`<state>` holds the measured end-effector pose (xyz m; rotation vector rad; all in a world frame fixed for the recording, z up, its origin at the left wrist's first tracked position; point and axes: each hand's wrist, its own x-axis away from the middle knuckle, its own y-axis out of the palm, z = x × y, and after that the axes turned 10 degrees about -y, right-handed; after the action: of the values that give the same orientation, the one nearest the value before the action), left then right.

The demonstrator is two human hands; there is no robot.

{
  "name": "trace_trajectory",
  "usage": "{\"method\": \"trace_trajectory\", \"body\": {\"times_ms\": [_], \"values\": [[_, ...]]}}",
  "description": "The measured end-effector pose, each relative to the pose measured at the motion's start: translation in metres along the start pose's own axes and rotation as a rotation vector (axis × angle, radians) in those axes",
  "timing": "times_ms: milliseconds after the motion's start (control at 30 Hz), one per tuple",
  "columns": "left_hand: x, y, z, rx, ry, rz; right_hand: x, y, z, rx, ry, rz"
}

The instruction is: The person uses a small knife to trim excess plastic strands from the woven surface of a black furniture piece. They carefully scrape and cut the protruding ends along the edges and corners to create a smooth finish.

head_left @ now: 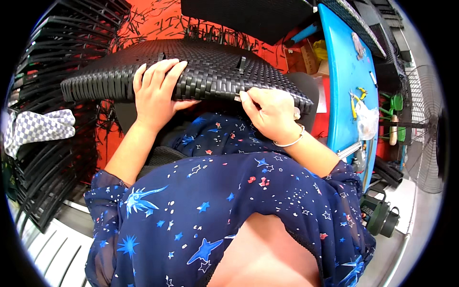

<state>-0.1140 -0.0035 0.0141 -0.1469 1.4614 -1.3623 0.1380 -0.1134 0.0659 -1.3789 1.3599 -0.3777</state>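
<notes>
A black woven wicker panel (201, 62) lies across my lap, its thick braided edge facing me. My left hand (158, 91) grips this edge left of the middle, fingers over the top and thumb below. Closed in a fist at the edge's right part, my right hand (270, 110) holds a small tool. Its flat metal tip (237, 97) touches the weave, and a pale end shows by the heel of the hand; the rest is hidden by the fingers. Two short strip ends stand up from the panel, one a black loose strip (242, 63) near the right hand.
Black frames (48, 86) are stacked at left, with a checkered glove (43, 126) on them. Black scraps litter the red floor covering (153, 19). At right, a blue table (342, 71) bears yellow-handled pliers (354, 105) and a plastic bag (367, 120). A fan (425, 126) stands beyond.
</notes>
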Motion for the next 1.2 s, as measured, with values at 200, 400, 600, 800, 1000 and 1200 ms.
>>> {"method": "trace_trajectory", "body": {"times_ms": [200,400,600,800,1000,1200], "values": [[-0.004,-0.024,0.004,0.015,0.022,-0.122,0.004,-0.002,0.001,0.068,-0.091,-0.031],[-0.009,-0.027,-0.002,0.044,0.026,-0.216,-0.001,-0.006,0.011,0.106,-0.076,-0.02],[0.005,-0.043,-0.016,0.099,-0.029,-0.235,-0.018,-0.068,0.004,0.219,0.102,-0.238],[0.01,-0.071,-0.007,0.57,-0.07,-0.31,-0.023,-0.086,-0.026,-0.351,0.193,0.022],[-0.001,-0.088,0.036,0.994,-0.117,-0.606,-0.048,-0.025,-0.054,-0.94,-0.01,0.033],[0.02,-0.083,0.047,1.311,-0.487,-0.647,-0.049,-0.007,-0.06,-0.82,0.009,-0.052]]}}
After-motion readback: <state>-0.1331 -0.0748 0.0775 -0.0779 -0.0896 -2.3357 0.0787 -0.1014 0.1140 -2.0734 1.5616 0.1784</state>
